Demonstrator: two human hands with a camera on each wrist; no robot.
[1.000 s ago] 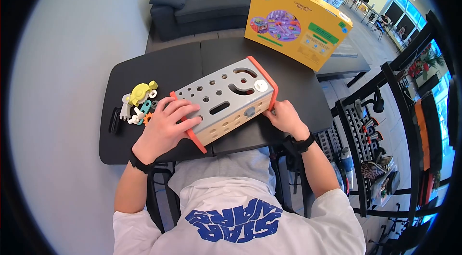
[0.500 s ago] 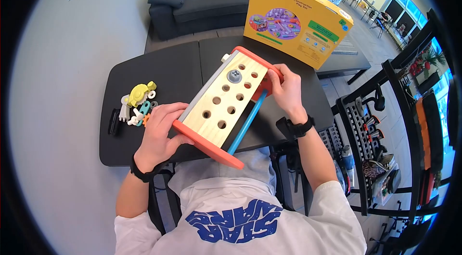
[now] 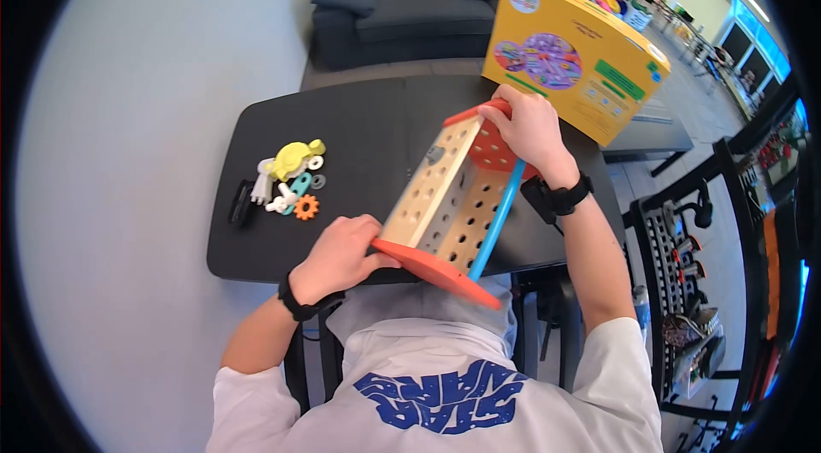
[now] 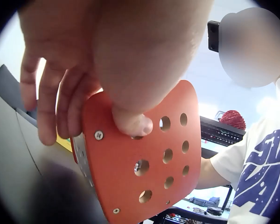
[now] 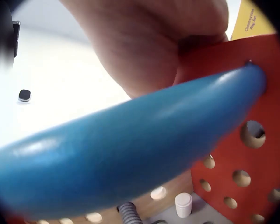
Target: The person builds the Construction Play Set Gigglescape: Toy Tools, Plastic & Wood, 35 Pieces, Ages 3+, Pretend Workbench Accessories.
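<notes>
A toy box with a pale wooden holed side (image 3: 428, 188), red end panels (image 3: 440, 269) and a blue bar (image 3: 503, 213) is held tilted above the black table (image 3: 342, 111). My left hand (image 3: 335, 258) grips the near red panel's corner; in the left wrist view its thumb (image 4: 133, 125) lies on the holed red face (image 4: 154, 158), fingers beside it. My right hand (image 3: 534, 132) grips the top of the far panel. A grey screw (image 3: 435, 154) sits in the wooden side. Behind the blue bar (image 5: 130, 140), the right wrist view shows the screw's threaded shaft (image 5: 130, 214) and a white peg (image 5: 183, 205) inside.
On the table's left lie a yellow toy piece (image 3: 292, 159), an orange gear (image 3: 306, 207), white and teal pieces, grey and white rings and a black object (image 3: 242, 203). A yellow carton (image 3: 577, 55) stands behind the box. Dark shelving (image 3: 676, 282) is at right.
The box has turned from its grey holed face to its wooden side, then tipped further, exposing its inside and the blue bar. Both hands have shifted their hold on the red ends. The head view has shifted.
</notes>
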